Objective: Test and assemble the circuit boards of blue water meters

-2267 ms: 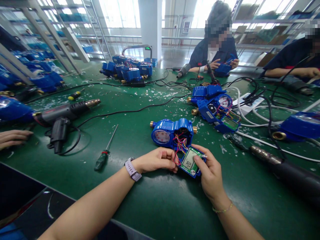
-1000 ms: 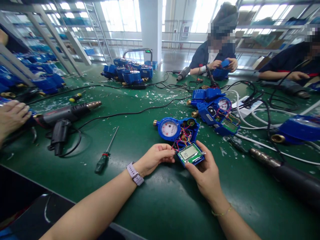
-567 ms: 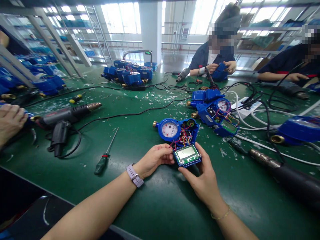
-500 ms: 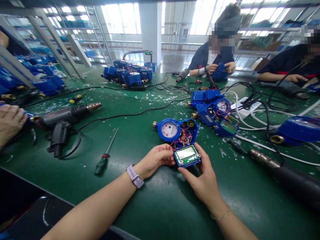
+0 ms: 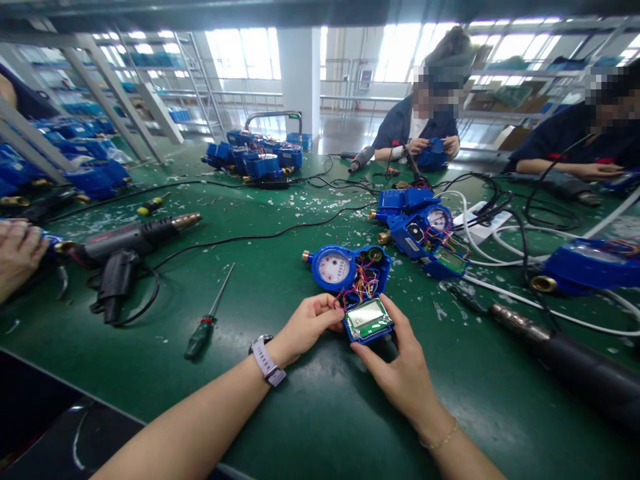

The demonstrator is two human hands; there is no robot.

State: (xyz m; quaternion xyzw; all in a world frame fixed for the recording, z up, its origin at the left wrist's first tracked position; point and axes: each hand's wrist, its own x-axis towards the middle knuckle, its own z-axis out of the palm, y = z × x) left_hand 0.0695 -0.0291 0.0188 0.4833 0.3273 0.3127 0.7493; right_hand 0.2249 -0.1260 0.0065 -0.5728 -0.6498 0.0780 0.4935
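Note:
An opened blue water meter (image 5: 320,283) lies on the green table, its round dial facing up. Red, yellow and dark wires (image 5: 366,283) run from its housing to a display cover (image 5: 371,330) with a green circuit board and a small screen. Faint characters show on that screen. My right hand (image 5: 403,353) grips the cover from the right, thumb at its near edge and fingers along its far side. At the cover's left edge, my left hand (image 5: 313,327) is closed with thumb and fingers together; its fingertips are partly hidden.
A screwdriver (image 5: 203,337) and a heat gun (image 5: 125,257) lie to the left, near another person's hand (image 5: 20,257). More blue meters (image 5: 407,230) stand beyond mine. Another heat gun (image 5: 565,353), cables and plastic scraps lie rightward. Two people sit across the table.
The view has tilted slightly, so everything sits a little lower. Dark characters now show on the screen, which looked blank before. Both hands keep their hold at the cover.

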